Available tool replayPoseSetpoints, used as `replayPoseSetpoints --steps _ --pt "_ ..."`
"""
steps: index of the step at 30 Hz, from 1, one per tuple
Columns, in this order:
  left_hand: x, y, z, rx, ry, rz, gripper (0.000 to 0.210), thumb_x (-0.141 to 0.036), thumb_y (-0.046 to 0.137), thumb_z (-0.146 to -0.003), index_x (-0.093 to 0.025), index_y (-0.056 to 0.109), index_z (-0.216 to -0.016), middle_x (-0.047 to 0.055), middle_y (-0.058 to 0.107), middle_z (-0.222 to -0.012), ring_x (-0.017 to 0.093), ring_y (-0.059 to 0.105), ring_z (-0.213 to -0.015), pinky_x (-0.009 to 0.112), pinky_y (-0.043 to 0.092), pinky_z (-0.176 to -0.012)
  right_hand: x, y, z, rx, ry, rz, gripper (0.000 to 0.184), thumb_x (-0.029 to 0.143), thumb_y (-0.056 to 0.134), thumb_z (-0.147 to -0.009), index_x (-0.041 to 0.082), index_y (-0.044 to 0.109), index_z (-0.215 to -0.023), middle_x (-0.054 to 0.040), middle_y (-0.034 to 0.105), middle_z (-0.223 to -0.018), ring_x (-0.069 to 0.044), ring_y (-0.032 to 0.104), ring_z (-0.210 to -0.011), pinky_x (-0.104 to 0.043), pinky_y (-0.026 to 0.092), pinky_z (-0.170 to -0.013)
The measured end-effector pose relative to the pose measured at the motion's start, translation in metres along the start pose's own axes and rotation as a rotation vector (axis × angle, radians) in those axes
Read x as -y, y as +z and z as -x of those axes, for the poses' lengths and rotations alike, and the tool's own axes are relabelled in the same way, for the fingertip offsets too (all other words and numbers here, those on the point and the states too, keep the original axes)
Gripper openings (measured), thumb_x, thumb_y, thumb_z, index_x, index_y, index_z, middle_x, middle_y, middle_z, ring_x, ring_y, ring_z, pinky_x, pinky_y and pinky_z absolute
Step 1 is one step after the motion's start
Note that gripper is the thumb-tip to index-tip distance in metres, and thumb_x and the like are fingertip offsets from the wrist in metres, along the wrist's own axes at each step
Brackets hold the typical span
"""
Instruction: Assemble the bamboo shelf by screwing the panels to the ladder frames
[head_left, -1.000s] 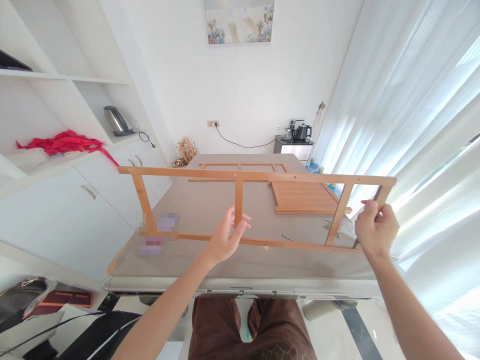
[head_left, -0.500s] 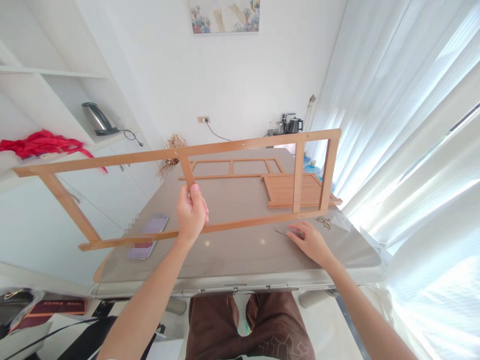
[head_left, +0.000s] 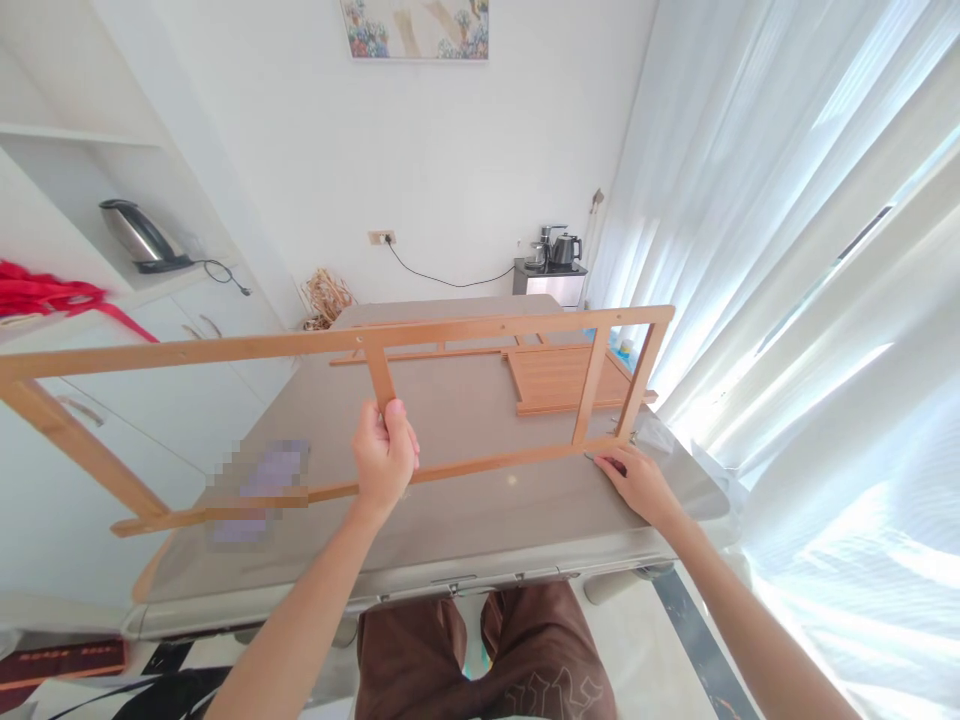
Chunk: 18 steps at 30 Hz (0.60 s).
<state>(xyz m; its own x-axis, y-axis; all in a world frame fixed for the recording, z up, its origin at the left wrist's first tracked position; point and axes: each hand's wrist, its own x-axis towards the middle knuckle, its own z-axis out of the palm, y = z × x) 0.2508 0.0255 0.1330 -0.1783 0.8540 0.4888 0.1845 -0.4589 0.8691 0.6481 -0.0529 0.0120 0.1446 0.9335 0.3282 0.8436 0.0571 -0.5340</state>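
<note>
My left hand (head_left: 385, 455) is closed round a crossbar of a long wooden frame (head_left: 450, 330), holding it tilted above the table. The frame has two long rails with holes in the upper one, joined by several crossbars. Low beside the frame's right end, my right hand (head_left: 637, 482) has its fingers pinched at the tabletop. A thin bent metal hex key (head_left: 589, 457) pokes out from its fingertips, mostly hidden by the hand. Beyond the frame, a slatted wooden panel (head_left: 555, 378) lies on the table, and another wooden frame (head_left: 420, 354) lies farther back, partly covered from view.
The beige table (head_left: 465, 530) stretches ahead. Small metal fasteners (head_left: 634, 436) and a clear plastic bag (head_left: 657, 436) lie past my right hand. A blurred flat phone-like object (head_left: 262, 485) lies at left. White curtains (head_left: 750, 300) hang at right; a kettle (head_left: 142, 236) stands on a shelf.
The wooden frame has tilted and dropped at its upper rail, shifting left in view. My right hand has moved slightly right, with less of the hex key showing. The view has turned right.
</note>
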Motion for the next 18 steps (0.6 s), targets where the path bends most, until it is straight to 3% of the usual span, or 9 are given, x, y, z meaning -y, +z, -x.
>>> replayPoseSetpoints --steps 6,8,10,12,14,16,18 --pt "0.020 0.009 0.017 0.051 -0.031 -0.002 0.035 -0.054 0.044 -0.105 -0.026 0.040 -0.083 -0.010 0.050 -0.045 0.011 0.048 -0.030 0.019 0.035 -0.034 -0.034 -0.027 0.008 -0.111 0.124 -0.019 0.041 0.064 0.060 -0.084 0.026 0.072 -0.079 -0.0055 0.069 -0.080 -0.025 0.062 -0.073 -0.042 0.050 -0.074" --pt "0.028 0.011 0.021 0.054 -0.021 -0.007 0.035 -0.053 0.043 -0.105 -0.026 0.040 -0.083 -0.009 0.050 -0.045 0.011 0.048 -0.031 0.020 0.036 -0.035 -0.041 -0.033 0.011 -0.185 0.187 -0.063 0.043 0.065 0.061 -0.084 0.025 0.074 -0.086 -0.0068 0.073 -0.088 -0.024 0.062 -0.069 -0.043 0.051 -0.072" --pt "0.036 0.011 0.024 0.039 0.009 -0.015 0.035 -0.053 0.043 -0.105 -0.026 0.041 -0.083 -0.009 0.050 -0.045 0.011 0.049 -0.033 0.020 0.037 -0.036 -0.041 -0.037 0.013 -0.260 0.239 -0.144 0.047 0.065 0.054 -0.090 0.024 0.074 -0.099 -0.0095 0.075 -0.101 -0.027 0.068 -0.079 -0.044 0.054 -0.075" --pt "0.044 0.011 0.026 0.011 0.058 -0.029 0.034 -0.053 0.043 -0.105 -0.026 0.040 -0.083 -0.009 0.050 -0.045 0.012 0.050 -0.033 0.021 0.039 -0.038 -0.031 -0.039 0.011 -0.308 0.250 -0.262 0.053 0.065 0.038 -0.100 0.025 0.070 -0.115 -0.0109 0.074 -0.117 -0.029 0.071 -0.101 -0.045 0.058 -0.083" --pt "0.051 0.012 0.028 -0.011 0.127 -0.052 0.035 -0.053 0.040 -0.106 -0.026 0.039 -0.084 -0.009 0.050 -0.044 0.012 0.051 -0.034 0.021 0.039 -0.040 -0.011 -0.041 0.004 -0.325 0.228 -0.505 0.058 0.066 0.026 -0.103 0.028 0.066 -0.123 -0.0100 0.070 -0.130 -0.028 0.066 -0.121 -0.045 0.057 -0.093" --pt "0.057 0.014 0.030 -0.006 0.219 -0.086 0.038 -0.055 0.032 -0.107 -0.026 0.037 -0.083 -0.009 0.048 -0.044 0.012 0.050 -0.033 0.021 0.039 -0.040 0.013 -0.041 -0.005 -0.312 0.205 -0.824 0.064 0.072 0.023 -0.101 0.031 0.068 -0.116 -0.0089 0.069 -0.129 -0.028 0.062 -0.129 -0.047 0.052 -0.104" --pt "0.059 0.016 0.033 0.054 0.334 -0.140 0.043 -0.060 0.026 -0.106 -0.026 0.039 -0.083 -0.009 0.043 -0.042 0.012 0.046 -0.032 0.022 0.037 -0.040 0.034 -0.042 -0.012 -0.312 0.211 -1.026 0.074 0.079 0.017 -0.096 0.032 0.073 -0.097 -0.0090 0.071 -0.110 -0.031 0.063 -0.123 -0.051 0.049 -0.107"
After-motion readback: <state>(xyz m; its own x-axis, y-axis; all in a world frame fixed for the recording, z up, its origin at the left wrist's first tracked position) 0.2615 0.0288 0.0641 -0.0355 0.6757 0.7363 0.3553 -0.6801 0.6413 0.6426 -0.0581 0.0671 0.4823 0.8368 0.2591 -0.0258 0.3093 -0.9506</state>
